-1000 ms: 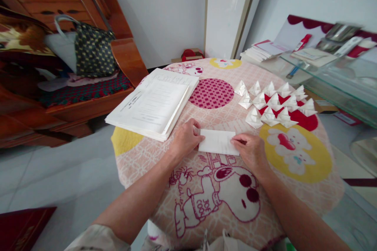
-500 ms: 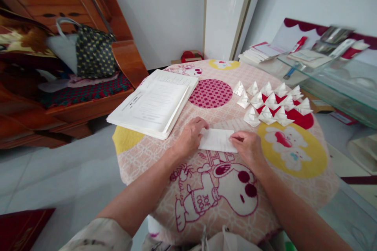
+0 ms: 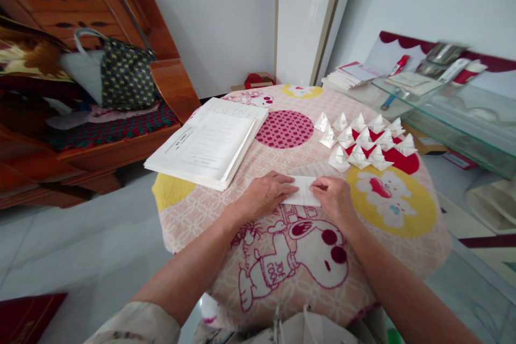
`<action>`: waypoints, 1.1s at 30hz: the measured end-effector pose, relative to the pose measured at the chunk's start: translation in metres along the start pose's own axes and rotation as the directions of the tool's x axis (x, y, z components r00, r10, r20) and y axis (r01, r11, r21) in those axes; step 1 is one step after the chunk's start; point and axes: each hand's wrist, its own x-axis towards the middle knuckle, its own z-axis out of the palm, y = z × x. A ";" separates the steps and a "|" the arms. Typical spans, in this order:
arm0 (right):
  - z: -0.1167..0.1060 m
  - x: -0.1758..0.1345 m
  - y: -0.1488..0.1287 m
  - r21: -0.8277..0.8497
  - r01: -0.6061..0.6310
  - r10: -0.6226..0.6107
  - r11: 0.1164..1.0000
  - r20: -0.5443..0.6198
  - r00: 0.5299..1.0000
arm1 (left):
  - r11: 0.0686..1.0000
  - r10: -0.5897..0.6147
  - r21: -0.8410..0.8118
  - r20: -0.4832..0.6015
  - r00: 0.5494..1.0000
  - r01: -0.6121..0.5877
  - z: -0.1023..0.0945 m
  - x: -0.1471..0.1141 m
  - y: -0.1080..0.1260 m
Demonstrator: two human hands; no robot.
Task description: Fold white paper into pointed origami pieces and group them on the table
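Note:
A folded sheet of white paper (image 3: 302, 190) lies flat on the patterned tablecloth (image 3: 217, 223) in front of me. My left hand (image 3: 268, 193) rests over its left part, fingers stretched out flat across the paper. At the right end, my right hand (image 3: 332, 196) pinches the paper's edge between thumb and fingers. Beyond the right hand stand several folded paper boats (image 3: 363, 140) in rows. A thick stack of printed sheets (image 3: 209, 140) lies to the left, past my left hand.
Right of the table is a glass shelf (image 3: 451, 118) with a red marker (image 3: 400, 65), metal bowls (image 3: 445, 54) and papers (image 3: 352, 74). A wooden bench (image 3: 169, 80) with a dark patterned bag (image 3: 124, 75) stands at the left. A white panel (image 3: 304, 16) rises behind.
My left hand has slid right and flattened over the paper, covering more of it. The right hand keeps its pinch at the right end. The view has shifted slightly.

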 end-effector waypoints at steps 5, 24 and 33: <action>0.000 0.000 -0.001 -0.043 0.025 -0.025 0.999 0.020 0.999 | 0.993 0.011 0.121 0.032 0.999 -0.015 0.002 0.000 -0.001; -0.013 0.002 -0.009 0.040 0.090 -0.088 0.995 -0.048 0.995 | 0.990 0.050 0.128 0.095 0.994 -0.062 -0.006 0.000 -0.003; 0.006 -0.013 -0.037 0.044 0.138 -0.145 0.989 0.289 0.946 | 0.987 0.069 0.142 0.073 0.995 -0.078 -0.003 0.001 -0.006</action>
